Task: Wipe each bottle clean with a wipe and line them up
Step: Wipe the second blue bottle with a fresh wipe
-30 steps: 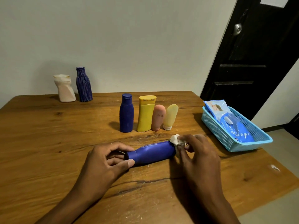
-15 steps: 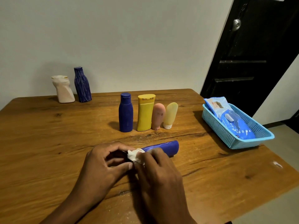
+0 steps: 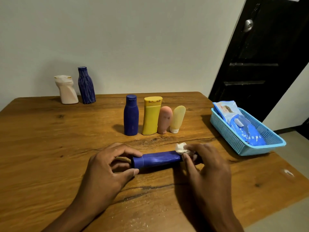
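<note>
Since 0.5 s ago, right hand (image 3: 207, 163) w/ the wipe (image 3: 181, 147) slid along the lying blue bottle (image 3: 157, 159) from its cap end toward 3 o'clock, to its far end.

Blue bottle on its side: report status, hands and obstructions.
Left hand grips cap end. Right hand pinches wipe at far end. Blue bottle lying on table, mid-wipe. Nothing blocking; four bottles lined up behind.

Seven bottles, one wipe, one basket, two packs on my wooden table (image 3: 50, 148).

I count five plastic bottles mid-table: dark blue upright (image 3: 131, 115), yellow flip-top (image 3: 151, 115), pink tube (image 3: 164, 120), pale yellow tube (image 3: 177, 118), blue lying one (image 3: 158, 159). Two at the far left corner: cream (image 3: 66, 89), striped blue (image 3: 86, 85). One crumpled white wipe (image 3: 180, 147). One light blue mesh basket (image 3: 234, 139) at the right edge, with two blue wipe packs (image 3: 245, 129).
</note>
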